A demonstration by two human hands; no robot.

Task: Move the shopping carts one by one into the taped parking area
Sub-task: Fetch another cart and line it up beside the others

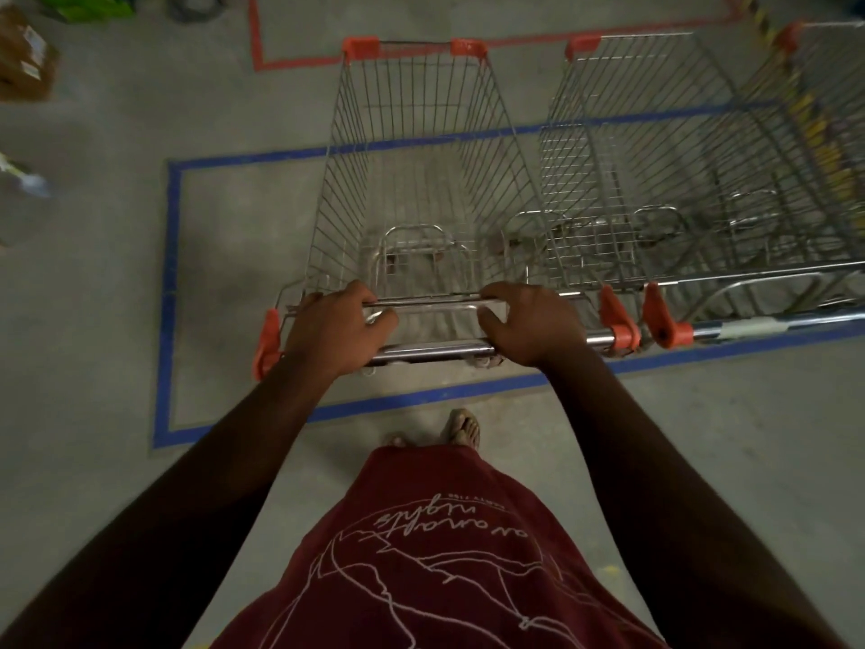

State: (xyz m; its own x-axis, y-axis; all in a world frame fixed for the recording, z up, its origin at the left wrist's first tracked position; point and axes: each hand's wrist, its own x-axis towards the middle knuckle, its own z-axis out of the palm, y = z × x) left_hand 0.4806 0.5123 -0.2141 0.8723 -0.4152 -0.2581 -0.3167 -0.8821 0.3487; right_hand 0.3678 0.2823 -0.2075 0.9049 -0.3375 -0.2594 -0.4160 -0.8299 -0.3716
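Observation:
A wire shopping cart (pixel 421 147) with orange corner caps stands in front of me, inside the blue taped rectangle (pixel 171 274) on the concrete floor. My left hand (pixel 334 327) grips the left part of its chrome handle bar (pixel 435 351). My right hand (pixel 533 323) grips the right part of the same bar. A second wire cart (pixel 655 171) stands close beside it on the right, also within the blue tape. Part of a third cart (pixel 814 110) shows at the far right edge.
A red taped outline (pixel 256 39) lies on the floor beyond the blue one. Cardboard boxes (pixel 23 58) and blurred goods sit at the left edge. My sandalled foot (pixel 463 428) stands just outside the near blue tape line.

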